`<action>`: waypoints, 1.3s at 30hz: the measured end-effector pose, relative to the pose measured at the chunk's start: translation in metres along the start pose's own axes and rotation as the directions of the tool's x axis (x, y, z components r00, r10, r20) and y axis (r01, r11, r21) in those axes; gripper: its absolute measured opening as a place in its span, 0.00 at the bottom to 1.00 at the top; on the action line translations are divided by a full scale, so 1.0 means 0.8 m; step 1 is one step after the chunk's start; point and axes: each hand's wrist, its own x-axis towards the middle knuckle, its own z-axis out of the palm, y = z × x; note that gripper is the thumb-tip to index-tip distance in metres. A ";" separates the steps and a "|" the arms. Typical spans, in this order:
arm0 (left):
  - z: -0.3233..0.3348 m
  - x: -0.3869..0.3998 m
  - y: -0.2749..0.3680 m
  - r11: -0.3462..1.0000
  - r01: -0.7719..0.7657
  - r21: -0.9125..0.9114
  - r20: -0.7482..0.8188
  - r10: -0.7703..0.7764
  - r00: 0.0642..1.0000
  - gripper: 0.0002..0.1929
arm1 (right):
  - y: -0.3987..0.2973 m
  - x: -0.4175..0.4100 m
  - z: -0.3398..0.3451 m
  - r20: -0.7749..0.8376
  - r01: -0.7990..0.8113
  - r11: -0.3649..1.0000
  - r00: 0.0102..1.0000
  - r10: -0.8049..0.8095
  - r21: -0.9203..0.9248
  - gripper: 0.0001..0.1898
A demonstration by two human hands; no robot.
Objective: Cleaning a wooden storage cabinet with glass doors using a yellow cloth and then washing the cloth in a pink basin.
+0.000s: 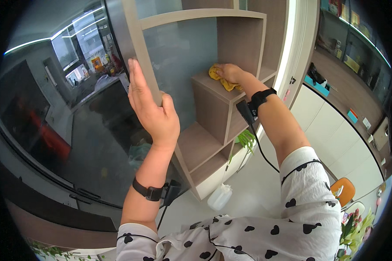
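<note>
My right hand (230,72) presses a crumpled yellow cloth (227,81) onto the top of a raised box-like compartment (210,112) inside a wood-grain shelving unit (202,13). My left hand (153,107) rests against the unit's front left upright (147,62), its fingers pointing up along the outer side and the thumb on the inner side. A bluish-grey back panel (179,58) shows behind the compartments. Both wrists wear black straps with a small device and a cable. The right fingertips are partly hidden by the cloth.
Left of the unit stands a large dark reflective glass panel (94,146). A green plant (246,138) sits low in the unit. A translucent white plastic container (220,197) stands on the floor. At right are white cabinets (333,130), an orange chair (344,192) and flowers (352,228).
</note>
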 end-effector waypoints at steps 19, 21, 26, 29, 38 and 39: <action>0.004 -0.001 0.002 0.998 -0.060 0.024 -0.020 0.060 0.998 0.42 | -0.063 -0.025 0.017 0.033 0.295 0.940 0.952 -0.305 0.170 0.22; 0.001 0.001 0.005 0.999 -0.038 0.039 -0.019 0.039 0.999 0.42 | -0.073 -0.040 0.018 -0.069 0.398 0.917 0.916 -0.396 0.027 0.23; -0.007 0.004 0.006 1.000 -0.017 0.009 -0.004 0.017 1.000 0.44 | -0.084 -0.088 0.015 -0.068 0.254 0.964 0.963 -0.259 -0.078 0.24; -0.002 0.004 0.004 0.999 -0.044 0.000 -0.017 0.044 0.999 0.44 | -0.087 -0.128 0.022 -0.189 0.172 0.977 0.963 -0.194 -0.126 0.22; -0.005 0.000 0.002 0.998 -0.063 0.015 0.006 0.063 0.998 0.44 | -0.102 -0.316 0.086 -0.333 -0.160 0.985 0.934 0.132 -0.058 0.26; -0.006 0.000 0.004 0.998 -0.058 0.007 0.002 0.058 0.998 0.44 | -0.090 -0.347 0.101 -0.335 -0.208 0.977 0.925 0.178 -0.056 0.26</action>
